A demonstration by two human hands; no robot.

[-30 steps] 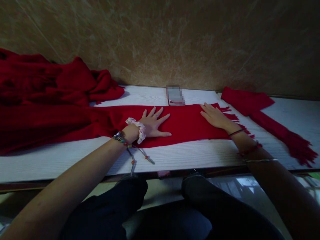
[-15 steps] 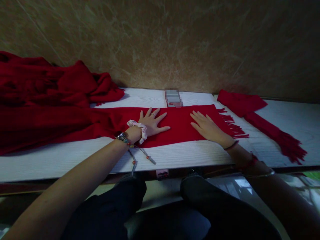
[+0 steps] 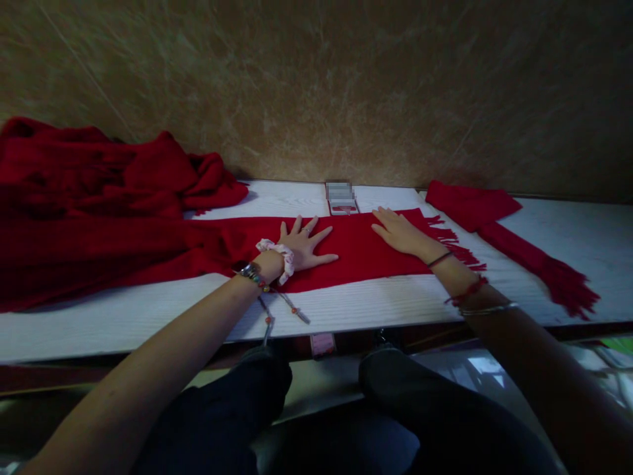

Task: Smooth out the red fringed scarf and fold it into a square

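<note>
Across a white wood-grained bench (image 3: 386, 303), seen from the head view, one red fringed scarf (image 3: 351, 251) lies flat between the wearer's knees and a brown marbled surface (image 3: 316, 86), its left part running into gathered folds. Two hands rest on it: the left hand (image 3: 302, 249) with fingers spread wide apart, the right hand (image 3: 403, 234), nearer the fringe, with fingers closer together. One heap of red cloth (image 3: 158, 168) sits at the far left; how many pieces it contains cannot be told. One folded red scarf (image 3: 524, 254) lies at the right. One small, blurred object (image 3: 341, 196) stands just beyond the flat scarf. Below, a pale, glossy floor (image 3: 440, 369) reflects light.
</note>
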